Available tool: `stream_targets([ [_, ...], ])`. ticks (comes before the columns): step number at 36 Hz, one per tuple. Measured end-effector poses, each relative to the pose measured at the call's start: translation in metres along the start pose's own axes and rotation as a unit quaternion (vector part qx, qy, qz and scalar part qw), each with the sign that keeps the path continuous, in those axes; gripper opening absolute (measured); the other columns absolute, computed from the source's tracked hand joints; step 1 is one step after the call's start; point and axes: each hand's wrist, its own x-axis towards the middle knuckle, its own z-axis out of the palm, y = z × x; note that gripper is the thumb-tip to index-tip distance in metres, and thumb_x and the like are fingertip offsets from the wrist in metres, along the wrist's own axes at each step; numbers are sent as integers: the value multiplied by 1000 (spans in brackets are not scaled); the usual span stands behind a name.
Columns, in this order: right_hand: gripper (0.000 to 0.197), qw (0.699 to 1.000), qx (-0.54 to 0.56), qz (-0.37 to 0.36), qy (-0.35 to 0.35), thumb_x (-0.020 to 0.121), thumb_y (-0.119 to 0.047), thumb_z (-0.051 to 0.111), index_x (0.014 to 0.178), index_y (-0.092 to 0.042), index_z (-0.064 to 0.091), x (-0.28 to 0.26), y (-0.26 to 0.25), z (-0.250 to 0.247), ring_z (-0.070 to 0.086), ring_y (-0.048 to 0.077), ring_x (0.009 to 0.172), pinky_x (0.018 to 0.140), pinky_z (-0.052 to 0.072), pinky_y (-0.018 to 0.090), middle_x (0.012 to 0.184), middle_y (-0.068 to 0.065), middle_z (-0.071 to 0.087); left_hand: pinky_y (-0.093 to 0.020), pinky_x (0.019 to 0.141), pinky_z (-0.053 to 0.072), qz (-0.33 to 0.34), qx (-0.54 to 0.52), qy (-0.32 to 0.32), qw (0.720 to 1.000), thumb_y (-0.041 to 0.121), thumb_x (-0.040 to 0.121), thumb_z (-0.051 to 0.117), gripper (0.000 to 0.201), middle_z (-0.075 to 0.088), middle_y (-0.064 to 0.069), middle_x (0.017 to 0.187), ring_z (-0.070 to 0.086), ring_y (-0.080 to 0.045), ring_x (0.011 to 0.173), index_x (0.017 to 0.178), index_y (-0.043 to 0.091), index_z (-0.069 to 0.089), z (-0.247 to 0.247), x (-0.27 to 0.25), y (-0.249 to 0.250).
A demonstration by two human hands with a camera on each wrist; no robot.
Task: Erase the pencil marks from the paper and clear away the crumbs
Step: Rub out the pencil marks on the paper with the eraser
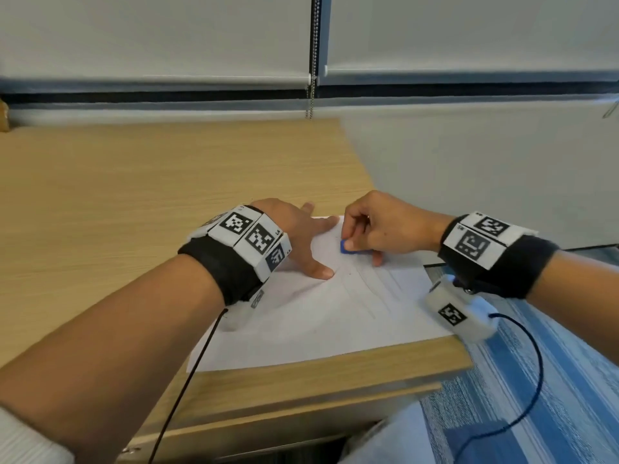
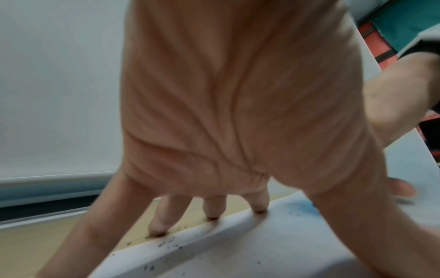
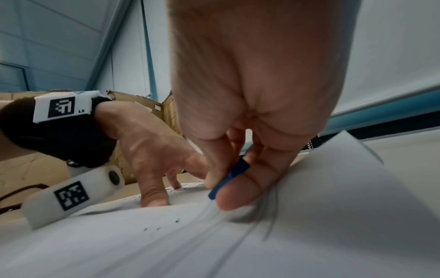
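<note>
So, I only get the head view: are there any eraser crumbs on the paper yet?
Observer: Yes. The left wrist view shows dark crumbs along the paper's far edge.
Operator: How is the eraser held?
Observer: In the right wrist view, the right hand pinches the blue eraser, tip down by the pencil lines.
Operator: Anything behind the left hand?
Observer: A cardboard box stands beyond the left hand.
</note>
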Motion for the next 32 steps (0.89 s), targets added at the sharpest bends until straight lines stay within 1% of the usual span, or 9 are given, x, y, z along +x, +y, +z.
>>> stream_targets([
  [5, 3, 996, -20, -3, -90, 83, -4, 70, 85, -5, 69, -5, -6, -10, 58, 13, 54, 52, 55, 28, 66, 6, 63, -48, 107, 32, -3, 1, -9, 1000, 80, 77, 48, 104, -23, 5, 160, 21, -29, 146, 147, 45, -19, -3, -3, 0],
  [10, 10, 1000, -7, -17, -20, 83, -7, 71, 91, -2, 69, 5, -7, -17, 61, 11, 54, 53, 55, 24, 83, 23, 66, -50, 111, 29, -1, -27, -40, 999, 85, 65, 56, 118, -29, 8, 157, 16, -30, 147, 144, 50, -23, -6, -6, -1],
  [14, 9, 1000, -19, 4, -22, 83, -9, 72, 89, -4, 67, 13, -3, -6, 67, 15, 51, 51, 54, 23, 88, 21, 69, -50, 108, 29, -2, -22, -41, 999, 87, 59, 59, 123, -28, 7, 158, 16, -32, 146, 143, 51, -24, -5, -7, 2],
  [18, 7, 1000, -13, -11, -12, 81, -9, 74, 83, -6, 68, 8, 0, -1, 63, 12, 46, 56, 57, 32, 75, 16, 67, -49, 107, 32, -6, -16, -35, 999, 91, 54, 57, 125, -28, 9, 158, 21, -31, 145, 142, 53, -24, -4, -6, 1],
  [20, 6, 999, 4, -25, -48, 80, -9, 75, 80, -6, 70, -1, 0, 3, 58, 11, 46, 53, 54, 29, 67, 13, 65, -49, 108, 31, -7, -10, -32, 999, 91, 55, 56, 125, -28, 8, 158, 20, -32, 145, 143, 52, -25, -4, -6, 1],
  [23, 6, 995, 3, -39, -95, 79, -9, 76, 81, -5, 73, -8, -5, 7, 58, 21, 52, 50, 51, 22, 63, 11, 66, -50, 110, 27, -10, -9, -29, 999, 89, 58, 57, 125, -28, 7, 158, 15, -33, 147, 144, 50, -25, -5, -7, 3],
  [26, 7, 998, -5, -34, -51, 78, -7, 76, 81, -3, 72, 2, -6, 4, 59, 19, 49, 49, 53, 26, 62, 8, 67, -50, 108, 31, -7, -11, -32, 999, 91, 56, 56, 124, -26, 6, 159, 21, -33, 145, 144, 52, -22, -5, -7, 3],
  [29, 7, 1000, -4, -30, 5, 78, -8, 76, 78, -5, 70, 7, -4, 6, 61, 25, 49, 48, 54, 29, 60, 4, 65, -48, 106, 37, -3, -17, -33, 999, 94, 49, 55, 126, -26, 8, 159, 31, -31, 141, 142, 56, -19, -4, -6, 0],
  [32, 7, 999, 14, -33, -34, 79, -6, 75, 77, -4, 68, -3, -3, 12, 59, 15, 46, 46, 52, 27, 56, 1, 63, -46, 105, 38, 0, -13, -34, 999, 94, 48, 55, 128, -27, 8, 158, 31, -30, 141, 143, 54, -20, -4, -6, 1],
])
